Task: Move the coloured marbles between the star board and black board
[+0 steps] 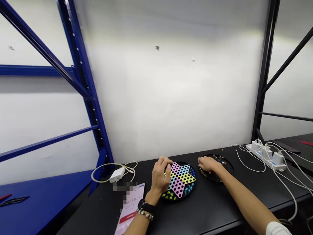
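Note:
A round black game board with a star of pink, yellow and pale blue holed panels lies on the black table. My left hand, with a watch and bead bracelet on the wrist, grips the board's left rim with curled fingers. To its right sits a round black tray with small coloured pieces. My right hand rests on that tray's left part, fingers curled down among the pieces; what they hold is hidden.
A phone with a red and white screen lies at the left front. A white charger and coiled cable lie behind it. A white power strip with plugs and cables sits at the right. Blue shelving stands left, a black frame right.

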Action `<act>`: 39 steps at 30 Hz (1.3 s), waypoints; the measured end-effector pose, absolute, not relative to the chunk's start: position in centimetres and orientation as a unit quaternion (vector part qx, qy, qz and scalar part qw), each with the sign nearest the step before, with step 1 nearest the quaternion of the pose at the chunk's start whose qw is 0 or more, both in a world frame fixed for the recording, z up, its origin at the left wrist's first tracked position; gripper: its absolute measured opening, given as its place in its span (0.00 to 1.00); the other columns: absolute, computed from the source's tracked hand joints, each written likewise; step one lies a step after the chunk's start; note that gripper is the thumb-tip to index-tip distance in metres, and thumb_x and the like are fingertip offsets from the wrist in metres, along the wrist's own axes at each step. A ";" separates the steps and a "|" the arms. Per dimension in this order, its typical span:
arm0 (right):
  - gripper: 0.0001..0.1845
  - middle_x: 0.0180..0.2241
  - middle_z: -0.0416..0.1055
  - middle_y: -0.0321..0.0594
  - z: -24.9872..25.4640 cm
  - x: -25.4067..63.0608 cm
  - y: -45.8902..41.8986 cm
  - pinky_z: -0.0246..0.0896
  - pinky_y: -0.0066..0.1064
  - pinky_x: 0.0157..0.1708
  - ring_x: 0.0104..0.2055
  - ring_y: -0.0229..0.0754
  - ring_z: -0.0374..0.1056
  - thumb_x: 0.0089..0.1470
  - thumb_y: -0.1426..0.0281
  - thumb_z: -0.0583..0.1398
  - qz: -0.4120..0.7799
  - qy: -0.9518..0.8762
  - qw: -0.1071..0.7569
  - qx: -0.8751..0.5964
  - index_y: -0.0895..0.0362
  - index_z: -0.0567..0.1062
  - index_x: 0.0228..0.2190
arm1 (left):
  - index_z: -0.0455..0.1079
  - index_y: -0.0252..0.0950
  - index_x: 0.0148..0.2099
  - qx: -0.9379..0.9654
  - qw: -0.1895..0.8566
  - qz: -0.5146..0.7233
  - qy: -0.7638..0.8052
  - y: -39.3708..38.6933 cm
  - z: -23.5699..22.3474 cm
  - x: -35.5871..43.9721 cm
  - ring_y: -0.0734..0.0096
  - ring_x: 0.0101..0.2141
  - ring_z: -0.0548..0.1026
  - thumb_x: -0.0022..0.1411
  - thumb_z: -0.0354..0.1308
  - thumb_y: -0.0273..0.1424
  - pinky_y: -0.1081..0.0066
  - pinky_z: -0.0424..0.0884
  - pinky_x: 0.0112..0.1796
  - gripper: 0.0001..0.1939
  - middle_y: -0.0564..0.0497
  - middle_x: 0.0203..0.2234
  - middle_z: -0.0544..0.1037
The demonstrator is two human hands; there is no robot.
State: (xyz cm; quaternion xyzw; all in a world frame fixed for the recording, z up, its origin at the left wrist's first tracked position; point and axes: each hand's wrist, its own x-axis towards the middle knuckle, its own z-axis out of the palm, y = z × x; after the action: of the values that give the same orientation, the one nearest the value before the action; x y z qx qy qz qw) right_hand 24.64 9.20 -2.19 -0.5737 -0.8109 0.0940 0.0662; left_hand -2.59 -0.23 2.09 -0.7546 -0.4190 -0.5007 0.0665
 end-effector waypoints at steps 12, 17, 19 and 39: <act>0.21 0.18 0.57 0.28 0.0 26.7 11.4 0.33 0.22 0.13 0.14 0.29 0.44 0.57 0.50 0.51 0.604 -0.443 0.537 -0.387 0.54 0.61 0.27 | 0.66 0.39 0.37 -0.757 0.070 -0.504 -0.411 -0.1 2.1 -2.6 0.65 0.35 0.70 0.68 0.41 0.31 0.64 0.66 0.39 0.13 0.49 0.34 0.71; 0.25 0.14 0.48 0.27 -1.1 20.3 12.5 0.36 0.25 0.16 0.15 0.31 0.44 0.59 0.50 0.50 0.427 -0.552 0.502 -0.511 0.53 0.54 0.19 | 0.67 0.39 0.36 -0.758 0.068 -0.501 -0.412 -0.1 2.1 -2.7 0.65 0.35 0.70 0.68 0.41 0.31 0.64 0.67 0.39 0.13 0.49 0.34 0.71; 0.27 0.15 0.52 0.31 -1.3 16.9 12.6 0.43 0.26 0.20 0.18 0.33 0.49 0.60 0.52 0.50 0.285 -0.658 0.461 -0.523 0.54 0.54 0.17 | 0.67 0.39 0.36 -0.759 0.075 -0.502 -0.409 -0.2 2.1 -2.7 0.66 0.35 0.70 0.68 0.41 0.31 0.65 0.67 0.39 0.13 0.49 0.33 0.71; 0.19 0.51 0.62 0.60 -3.2 11.9 8.8 0.54 0.50 0.50 0.52 0.56 0.58 0.61 0.66 0.47 0.068 -0.854 0.172 -0.486 0.63 0.68 0.48 | 0.66 0.39 0.35 -0.767 0.077 -0.500 -0.394 -0.4 2.4 -2.5 0.67 0.34 0.70 0.68 0.40 0.31 0.66 0.67 0.37 0.14 0.50 0.32 0.70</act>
State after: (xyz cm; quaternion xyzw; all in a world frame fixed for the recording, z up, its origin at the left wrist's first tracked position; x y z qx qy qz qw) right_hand 11.94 8.82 -3.23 -0.4864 -0.8539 0.0679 0.1720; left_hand -2.50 -0.36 2.36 -0.7673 -0.3940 -0.5000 0.0774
